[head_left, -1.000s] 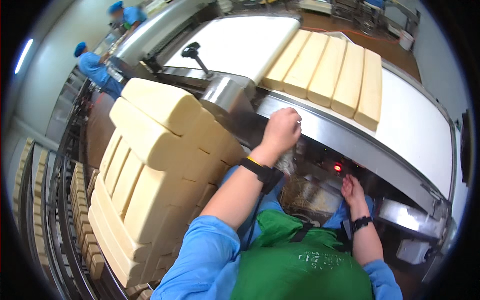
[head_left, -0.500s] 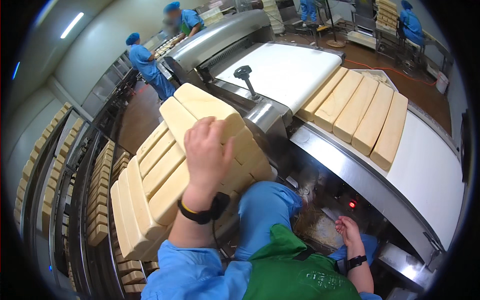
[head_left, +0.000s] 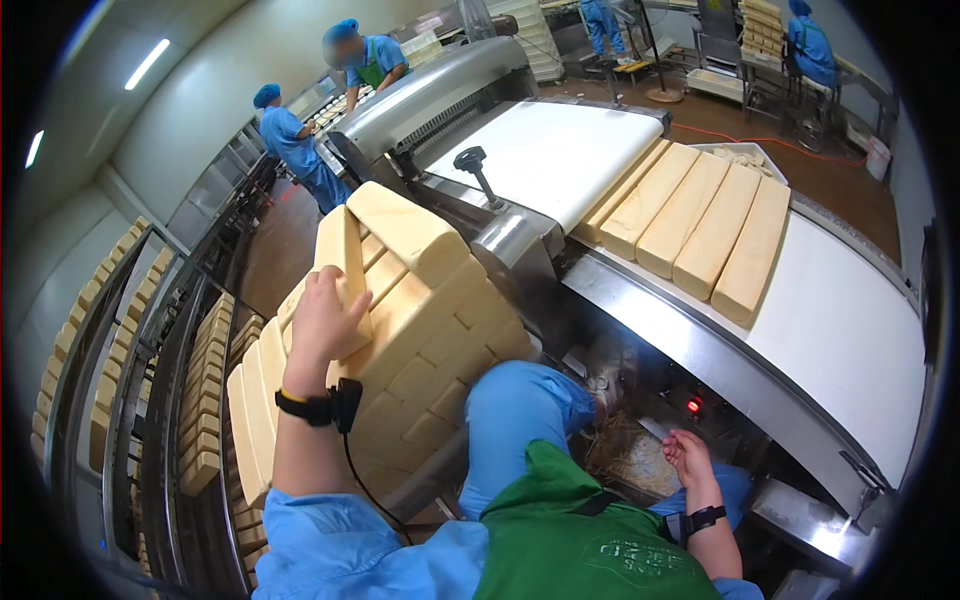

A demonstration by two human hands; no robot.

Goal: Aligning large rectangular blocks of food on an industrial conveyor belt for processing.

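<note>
A tall stack of pale cream rectangular blocks (head_left: 420, 380) stands at the left of the machine. My left hand (head_left: 330, 305) grips the end of one block (head_left: 338, 245) at the top, which sits askew beside another top block (head_left: 410, 235). My right hand (head_left: 687, 457) is low beside the belt's steel side, its fingers curled by a thin metallic strip; whether it holds that is unclear. On the white belt (head_left: 830, 330) several blocks (head_left: 740, 250) lie side by side.
Racks (head_left: 110, 360) of blocks line the left. A steel machine (head_left: 420, 90) with a black knob (head_left: 470, 160) adjoins the belt. Co-workers stand at back left (head_left: 295, 150) and farther back (head_left: 600, 25); another sits at back right (head_left: 810, 55). A white tray (head_left: 770, 170) is beside the belt.
My left hand went from beside the machine onto the stack, then leftward along its top. The block in its grip has shifted askew from its neighbour. My right hand stays low.
</note>
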